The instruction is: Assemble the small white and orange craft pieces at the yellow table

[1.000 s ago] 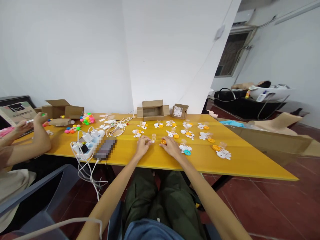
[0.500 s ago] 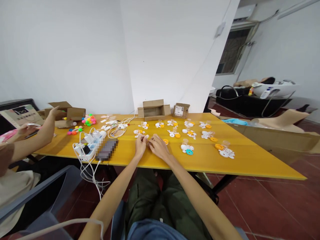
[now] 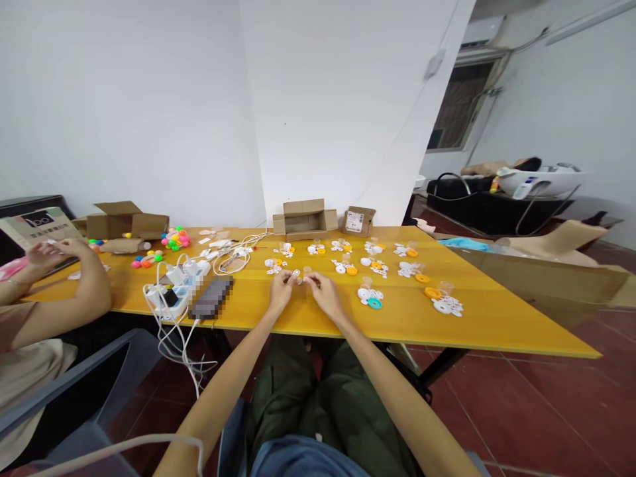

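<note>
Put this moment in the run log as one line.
left hand: pinching small white piece | right hand: close beside it, grip unclear | farther right: teal disc | beyond hands: open cardboard box

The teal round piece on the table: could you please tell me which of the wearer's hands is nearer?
Right. The right hand is to the left of the teal round piece, apart from it; the left hand is farther left.
</note>
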`<state>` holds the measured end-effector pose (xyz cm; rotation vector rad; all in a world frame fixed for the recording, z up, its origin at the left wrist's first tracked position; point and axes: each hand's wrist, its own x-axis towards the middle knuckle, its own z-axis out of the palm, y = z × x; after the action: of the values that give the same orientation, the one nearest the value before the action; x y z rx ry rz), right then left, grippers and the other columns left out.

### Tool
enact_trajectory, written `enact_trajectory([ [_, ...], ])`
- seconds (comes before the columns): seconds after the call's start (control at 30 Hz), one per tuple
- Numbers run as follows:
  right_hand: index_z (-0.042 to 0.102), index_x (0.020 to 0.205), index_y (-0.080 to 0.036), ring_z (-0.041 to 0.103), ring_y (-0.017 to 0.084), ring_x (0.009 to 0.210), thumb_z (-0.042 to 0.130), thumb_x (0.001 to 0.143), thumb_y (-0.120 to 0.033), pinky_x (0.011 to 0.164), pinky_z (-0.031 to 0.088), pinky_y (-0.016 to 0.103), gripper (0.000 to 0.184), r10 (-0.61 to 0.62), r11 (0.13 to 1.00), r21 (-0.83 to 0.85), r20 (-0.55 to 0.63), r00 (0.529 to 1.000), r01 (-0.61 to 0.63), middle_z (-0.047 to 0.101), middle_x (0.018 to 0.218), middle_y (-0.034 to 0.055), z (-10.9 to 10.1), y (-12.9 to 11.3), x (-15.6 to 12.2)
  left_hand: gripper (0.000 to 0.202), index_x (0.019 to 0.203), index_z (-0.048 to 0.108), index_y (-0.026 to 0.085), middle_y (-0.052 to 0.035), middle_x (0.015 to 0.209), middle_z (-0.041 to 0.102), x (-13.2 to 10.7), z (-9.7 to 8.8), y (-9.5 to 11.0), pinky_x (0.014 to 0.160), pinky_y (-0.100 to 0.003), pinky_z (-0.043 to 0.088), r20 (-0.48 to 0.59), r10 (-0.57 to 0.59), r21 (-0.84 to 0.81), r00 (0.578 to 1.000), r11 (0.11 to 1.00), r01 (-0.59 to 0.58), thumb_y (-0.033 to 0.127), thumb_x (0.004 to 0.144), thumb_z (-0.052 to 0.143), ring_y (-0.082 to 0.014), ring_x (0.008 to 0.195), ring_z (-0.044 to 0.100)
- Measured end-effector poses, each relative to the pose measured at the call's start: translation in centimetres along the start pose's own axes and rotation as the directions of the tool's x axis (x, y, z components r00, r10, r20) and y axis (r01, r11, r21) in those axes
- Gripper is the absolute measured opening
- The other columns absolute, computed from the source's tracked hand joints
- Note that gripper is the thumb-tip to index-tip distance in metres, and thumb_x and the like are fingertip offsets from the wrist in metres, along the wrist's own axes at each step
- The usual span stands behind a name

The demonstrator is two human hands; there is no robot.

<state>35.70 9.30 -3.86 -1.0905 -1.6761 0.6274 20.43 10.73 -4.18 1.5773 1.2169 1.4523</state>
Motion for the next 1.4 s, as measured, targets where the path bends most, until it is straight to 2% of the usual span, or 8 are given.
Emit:
enact_trajectory([
  [0.1, 0.063, 0.082, -0.023, 0.069, 0.022, 0.075, 0.061, 0.083, -0.040, 0.068, 0.058, 0.034, 0.017, 0.126, 0.950, 0.289, -0.012, 0.992, -0.117, 0.073, 0.083, 0.0051, 0.1, 0.5, 0.2, 0.014, 0.078, 0.071, 0.020, -0.0039, 0.077, 0.076, -0.2, 0.2, 0.2, 0.080, -0.034, 0.056, 0.100, 0.006, 0.010, 0.995, 1.000, -0.007, 0.033, 0.082, 0.071, -0.0209, 0.078, 0.072],
  [0.17, 0.063, 0.080, -0.023, 0.068, 0.021, 0.071, 0.069, 0.077, -0.047, 0.065, 0.058, 0.033, 0.025, 0.160, 0.903, 0.402, 0.015, 0.987, -0.152, 0.072, 0.080, 0.0046, 0.1, 0.7, 0.2, 0.014, 0.080, 0.073, 0.020, -0.0046, 0.080, 0.077, -0.2, 0.4, 0.3, 0.078, -0.035, 0.057, 0.155, 0.016, 0.005, 0.988, 1.000, -0.017, 0.034, 0.082, 0.071, -0.0213, 0.078, 0.072],
  [0.23, 0.063, 0.078, -0.022, 0.068, 0.020, 0.068, 0.074, 0.070, -0.052, 0.066, 0.059, 0.034, 0.033, 0.171, 0.871, 0.462, 0.037, 0.985, -0.169, 0.071, 0.077, 0.0044, 0.2, 0.7, 0.2, 0.014, 0.081, 0.074, 0.020, -0.0055, 0.083, 0.078, -0.3, 0.4, 0.4, 0.078, -0.035, 0.058, 0.186, 0.025, -0.016, 0.982, 1.000, -0.022, 0.034, 0.082, 0.072, -0.0217, 0.078, 0.073],
  [0.37, 0.063, 0.077, -0.021, 0.068, 0.019, 0.069, 0.081, 0.061, -0.055, 0.067, 0.060, 0.033, 0.041, 0.190, 0.831, 0.522, 0.053, 0.980, -0.189, 0.071, 0.077, 0.0042, 0.1, 0.7, 0.3, 0.014, 0.080, 0.075, 0.019, -0.0064, 0.083, 0.078, -0.2, 0.4, 0.4, 0.079, -0.036, 0.059, 0.181, 0.009, -0.035, 0.983, 0.999, -0.003, 0.034, 0.080, 0.074, -0.0228, 0.079, 0.074],
  [0.53, 0.063, 0.078, -0.022, 0.067, 0.018, 0.070, 0.085, 0.056, -0.046, 0.067, 0.060, 0.033, 0.039, 0.231, 0.806, 0.550, 0.049, 0.972, -0.219, 0.070, 0.076, 0.0017, -0.1, 0.9, 0.3, 0.014, 0.084, 0.074, 0.019, -0.0060, 0.086, 0.078, -0.1, 0.4, 0.4, 0.082, -0.036, 0.058, 0.194, -0.008, -0.037, 0.981, 0.999, 0.016, 0.030, 0.076, 0.077, -0.0216, 0.081, 0.073],
  [0.7, 0.062, 0.078, -0.022, 0.067, 0.017, 0.068, 0.084, 0.058, -0.042, 0.069, 0.060, 0.033, 0.036, 0.258, 0.798, 0.549, 0.061, 0.964, -0.248, 0.071, 0.078, 0.0024, -0.2, 0.9, 0.2, 0.012, 0.083, 0.074, 0.019, -0.0059, 0.085, 0.079, 0.1, 0.4, 0.2, 0.082, -0.036, 0.058, 0.203, -0.011, -0.051, 0.979, 0.998, 0.022, 0.028, 0.077, 0.076, -0.0210, 0.081, 0.073],
  [1.07, 0.062, 0.078, -0.024, 0.070, 0.020, 0.071, 0.080, 0.064, -0.041, 0.071, 0.059, 0.034, 0.028, 0.146, 0.831, 0.545, -0.014, 0.989, -0.115, 0.072, 0.080, 0.0009, 0.2, 1.9, 0.4, 0.021, 0.077, 0.075, 0.018, -0.0046, 0.076, 0.078, 0.0, 0.4, 0.4, 0.079, -0.034, 0.058, 0.225, 0.034, -0.112, 0.974, 0.994, -0.009, 0.039, 0.074, 0.080, -0.0204, 0.073, 0.072],
  [1.4, 0.064, 0.081, -0.024, 0.071, 0.020, 0.073, 0.075, 0.068, -0.036, 0.071, 0.059, 0.033, 0.021, 0.090, 0.899, 0.433, -0.053, 0.994, -0.059, 0.073, 0.085, 0.0019, 0.7, 2.8, 0.4, 0.014, 0.074, 0.074, 0.018, -0.0033, 0.074, 0.076, 0.0, 0.3, 0.6, 0.080, -0.032, 0.056, 0.243, 0.016, -0.096, 0.970, 0.995, 0.008, 0.032, 0.075, 0.079, -0.0193, 0.073, 0.071],
])
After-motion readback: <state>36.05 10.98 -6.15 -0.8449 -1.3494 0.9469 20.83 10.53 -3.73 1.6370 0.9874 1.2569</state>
